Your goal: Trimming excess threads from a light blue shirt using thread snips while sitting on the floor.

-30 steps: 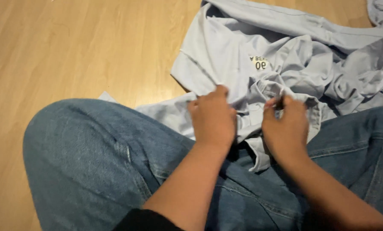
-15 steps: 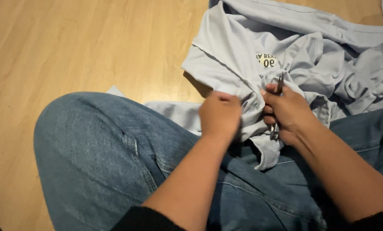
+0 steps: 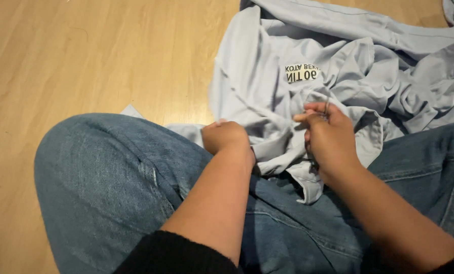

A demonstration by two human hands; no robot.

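A pale grey-blue garment (image 3: 257, 71) lies crumpled across my lap and the wooden floor, a white printed patch (image 3: 302, 72) showing near its middle. My left hand (image 3: 226, 137) is closed on a fold of the garment at my thigh. My right hand (image 3: 329, 139) pinches the cloth just below the patch and holds a thin dark tool (image 3: 327, 107), of which only the tip shows above my fingers. Its kind is too hidden to tell. The two hands are a short span apart on the same fold.
My legs in blue jeans (image 3: 110, 182) fill the lower half of the view, knee to the left. Light wooden floor (image 3: 85, 56) spreads to the left and top. More of the garment bunches up at the top right (image 3: 429, 76).
My left hand has slid down and back along the fold toward my thigh. My right hand has turned, and its fingers now pinch the cloth higher up with the tool tip raised.
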